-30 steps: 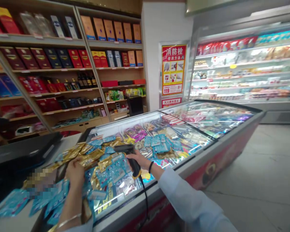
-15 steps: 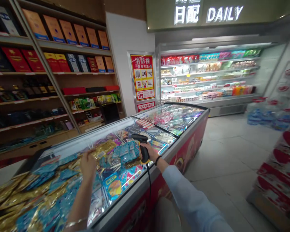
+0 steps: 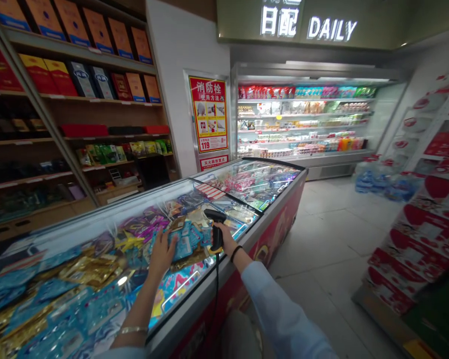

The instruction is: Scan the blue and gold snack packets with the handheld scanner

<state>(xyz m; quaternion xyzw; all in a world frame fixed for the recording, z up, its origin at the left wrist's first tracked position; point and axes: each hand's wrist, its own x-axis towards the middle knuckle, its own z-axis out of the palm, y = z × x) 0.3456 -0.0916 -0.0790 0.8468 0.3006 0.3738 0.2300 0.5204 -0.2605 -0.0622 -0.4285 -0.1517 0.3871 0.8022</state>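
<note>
— What are the hands doing?
— Left hand (image 3: 163, 252) is spreading its fingers over packets (image 3: 187, 238) towards eleven o'clock; right hand (image 3: 227, 239) is clamping the scanner (image 3: 217, 239) at twelve, by its stiff handle
— And the packets?
— Looking light, soft, slippery: edges are probably offering the best hold
— Beneath?
— Freezer (image 3: 267, 215) glass is bearing them; shelves (image 3: 108, 110) are standing at eleven, a fridge (image 3: 307, 108) is glowing at one

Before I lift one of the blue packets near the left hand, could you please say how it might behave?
The blue packets look thin and creased, so one would probably flex. Their glossy surface suggests it may slide easily on the glass top. They overlap, so neighbours could shift too.
</note>
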